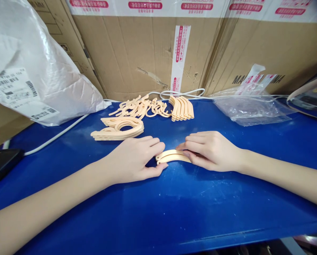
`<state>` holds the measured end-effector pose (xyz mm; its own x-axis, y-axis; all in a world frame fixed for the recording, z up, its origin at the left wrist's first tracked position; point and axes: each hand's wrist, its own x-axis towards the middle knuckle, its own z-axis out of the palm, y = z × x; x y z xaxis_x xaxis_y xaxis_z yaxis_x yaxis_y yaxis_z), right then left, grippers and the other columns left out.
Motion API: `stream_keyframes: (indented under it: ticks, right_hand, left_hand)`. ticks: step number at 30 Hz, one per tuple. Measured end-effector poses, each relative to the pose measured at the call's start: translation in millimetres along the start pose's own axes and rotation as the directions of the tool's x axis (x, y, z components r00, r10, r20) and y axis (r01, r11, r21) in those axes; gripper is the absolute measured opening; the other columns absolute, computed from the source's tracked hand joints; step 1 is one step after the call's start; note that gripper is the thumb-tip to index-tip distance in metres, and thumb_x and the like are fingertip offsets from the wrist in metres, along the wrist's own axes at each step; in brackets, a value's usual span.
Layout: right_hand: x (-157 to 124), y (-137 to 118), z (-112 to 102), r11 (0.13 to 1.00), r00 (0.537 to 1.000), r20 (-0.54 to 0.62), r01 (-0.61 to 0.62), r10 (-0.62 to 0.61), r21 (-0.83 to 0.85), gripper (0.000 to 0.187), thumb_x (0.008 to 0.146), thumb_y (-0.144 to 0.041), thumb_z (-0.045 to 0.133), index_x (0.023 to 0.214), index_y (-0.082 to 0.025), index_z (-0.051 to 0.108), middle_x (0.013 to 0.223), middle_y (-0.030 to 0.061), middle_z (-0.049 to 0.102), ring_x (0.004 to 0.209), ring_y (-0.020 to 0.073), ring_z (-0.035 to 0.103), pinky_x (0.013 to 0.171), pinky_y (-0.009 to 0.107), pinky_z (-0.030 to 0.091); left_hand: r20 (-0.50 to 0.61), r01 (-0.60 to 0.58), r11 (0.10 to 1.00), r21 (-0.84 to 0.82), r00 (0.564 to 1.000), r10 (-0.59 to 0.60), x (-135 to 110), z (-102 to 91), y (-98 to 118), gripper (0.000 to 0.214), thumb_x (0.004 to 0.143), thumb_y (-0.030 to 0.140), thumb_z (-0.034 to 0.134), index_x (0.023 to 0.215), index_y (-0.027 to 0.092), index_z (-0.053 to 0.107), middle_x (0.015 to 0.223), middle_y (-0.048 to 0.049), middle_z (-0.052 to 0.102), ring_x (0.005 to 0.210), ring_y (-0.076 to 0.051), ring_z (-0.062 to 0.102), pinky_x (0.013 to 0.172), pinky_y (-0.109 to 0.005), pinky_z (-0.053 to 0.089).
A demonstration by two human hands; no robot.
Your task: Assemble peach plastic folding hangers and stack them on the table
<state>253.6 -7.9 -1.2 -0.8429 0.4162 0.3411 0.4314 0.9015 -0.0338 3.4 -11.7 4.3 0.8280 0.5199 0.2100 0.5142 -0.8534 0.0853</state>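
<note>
A curved peach plastic piece (171, 156) lies on the blue table (174, 205) between my hands. My left hand (135, 159) pinches its left end between thumb and fingers. My right hand (210, 150) grips its right end with the fingers curled over it. Behind my left hand is a stack of similar curved pieces (118, 129). Farther back lie a loose heap of thin peach parts (141, 106) and a row of curved pieces standing on edge (181, 108).
Taped cardboard boxes (153, 53) wall off the back. A white plastic bag with labels (28, 63) sits at the left, a clear plastic bag (250, 108) at the right. A white cable (57, 132) runs across the table. A dark device (1, 163) lies at the left edge.
</note>
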Motion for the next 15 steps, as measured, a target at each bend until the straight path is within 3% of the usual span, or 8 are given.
stream_keyframes:
  ticks: [4,9,15]
  right_hand:
    - [-0.2,-3.5,1.0,0.995,0.998,-0.057,-0.018,0.013,-0.1,0.029,0.097,-0.024,0.04,0.095,-0.015,0.067,0.076,0.0028,0.067,0.063,0.0146,0.055,0.062,0.029,0.04]
    - [0.5,-7.2,-2.9,0.95,0.976,-0.195,-0.153,0.101,-0.273,0.028,0.095,-0.025,0.043,0.083,-0.018,0.067,0.067,0.0015,0.067,0.058,0.0139,0.056,0.057,0.031,0.033]
    - [17.5,16.1,-18.5,0.893,0.944,-0.225,-0.308,0.243,-0.329,0.027,0.095,-0.029,0.042,0.09,-0.018,0.066,0.076,0.0055,0.067,0.068,0.0185,0.058,0.066,0.033,0.036]
  left_hand:
    - [0.01,0.013,1.0,-0.002,1.0,-0.012,1.1,-0.1,0.1,0.023,0.091,0.034,0.048,0.074,0.02,0.041,0.07,0.0024,0.05,0.062,-0.014,0.047,0.056,-0.027,0.031]
    - [0.0,0.022,1.0,-0.011,1.0,-0.022,1.8,-0.4,-0.7,0.024,0.09,0.035,0.048,0.073,0.02,0.042,0.07,0.0024,0.051,0.063,-0.014,0.048,0.056,-0.027,0.033]
    - [0.008,0.029,0.999,-0.023,1.0,-0.029,1.2,0.1,-1.3,0.023,0.09,0.035,0.049,0.074,0.02,0.043,0.071,0.0023,0.052,0.064,-0.014,0.049,0.057,-0.027,0.033]
